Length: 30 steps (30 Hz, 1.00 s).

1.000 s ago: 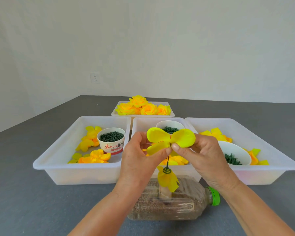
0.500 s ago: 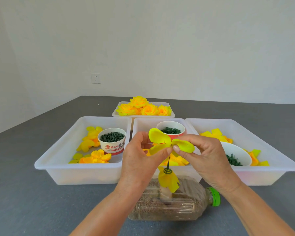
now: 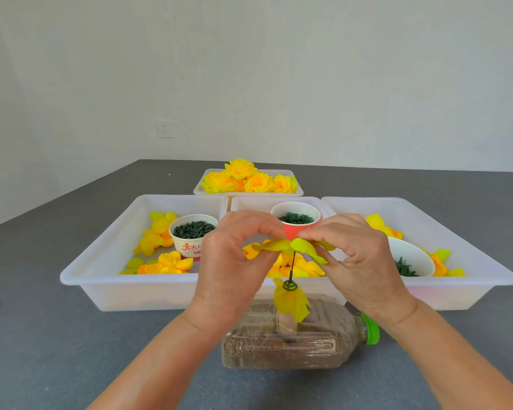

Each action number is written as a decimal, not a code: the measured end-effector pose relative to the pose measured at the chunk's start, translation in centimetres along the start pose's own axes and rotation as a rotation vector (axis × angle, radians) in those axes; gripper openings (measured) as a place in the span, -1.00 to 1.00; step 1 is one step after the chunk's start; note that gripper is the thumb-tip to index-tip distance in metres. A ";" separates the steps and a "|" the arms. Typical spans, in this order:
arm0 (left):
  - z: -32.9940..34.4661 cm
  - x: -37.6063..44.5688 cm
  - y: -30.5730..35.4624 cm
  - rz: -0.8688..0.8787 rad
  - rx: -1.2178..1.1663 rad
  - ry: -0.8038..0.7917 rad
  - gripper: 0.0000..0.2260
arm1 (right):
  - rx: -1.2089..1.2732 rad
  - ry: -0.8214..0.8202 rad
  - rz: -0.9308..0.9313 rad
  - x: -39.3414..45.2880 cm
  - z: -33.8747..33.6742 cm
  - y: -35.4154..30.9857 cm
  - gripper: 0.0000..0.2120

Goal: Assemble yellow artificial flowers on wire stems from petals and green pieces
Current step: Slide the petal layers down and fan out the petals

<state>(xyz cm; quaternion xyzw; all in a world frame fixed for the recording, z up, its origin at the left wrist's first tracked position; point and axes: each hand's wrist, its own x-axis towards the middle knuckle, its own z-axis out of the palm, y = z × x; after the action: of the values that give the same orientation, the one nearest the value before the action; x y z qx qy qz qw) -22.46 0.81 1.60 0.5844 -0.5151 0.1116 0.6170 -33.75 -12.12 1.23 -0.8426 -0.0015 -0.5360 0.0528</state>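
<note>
My left hand (image 3: pixel 234 261): fingers pinching the yellow fabric petal piece (image 3: pixel 293 246) — on the thin dark wire stem (image 3: pixel 293 263).
My right hand (image 3: pixel 359 255): fingertips clamped on that petal piece too.

One view only, head-worn, wide-angle. It looks forward and slightly down across a grey table (image 3: pixel 42 335) toward a white wall (image 3: pixel 249 69) with a socket (image 3: pixel 165 129). The horizon of the table's far edge sits a little above mid-frame (straight lines bow near the borders). Nearest the lens: both forearms enter from the bottom edge, left hand (image 3: pixel 234 261) and right hand (image 3: pixel 359 261) meeting at centre. Just below them lies a bottle (image 3: pixel 323 341). Behind stand three white trays (image 3: pixel 101 261), farther back a fourth (image 3: pixel 296 190). No second view to overlap.
</note>
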 end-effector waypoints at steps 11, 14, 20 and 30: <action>-0.5 -0.4 -1.7 0.396 0.392 -0.050 -0.92 | -0.131 -0.046 -0.074 -1.3 0.5 0.0 -0.97; -0.5 -0.5 -2.1 0.444 0.446 -0.088 -0.87 | -0.150 -0.085 -0.110 -1.8 0.5 0.0 -0.91; -0.6 -1.0 -2.8 0.514 0.487 -0.137 -0.88 | -0.198 -0.116 -0.132 -2.6 0.7 -0.1 -0.91; -0.7 -1.4 -3.5 0.542 0.528 -0.148 -0.92 | -0.153 -0.118 -0.117 -3.6 0.5 -0.4 -0.83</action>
<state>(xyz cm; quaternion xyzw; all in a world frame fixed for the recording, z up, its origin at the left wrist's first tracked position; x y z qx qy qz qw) -20.16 1.04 -1.45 0.5722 -0.6477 0.3568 0.3548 -34.88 -11.49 -2.21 -0.8726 -0.0131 -0.4863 -0.0432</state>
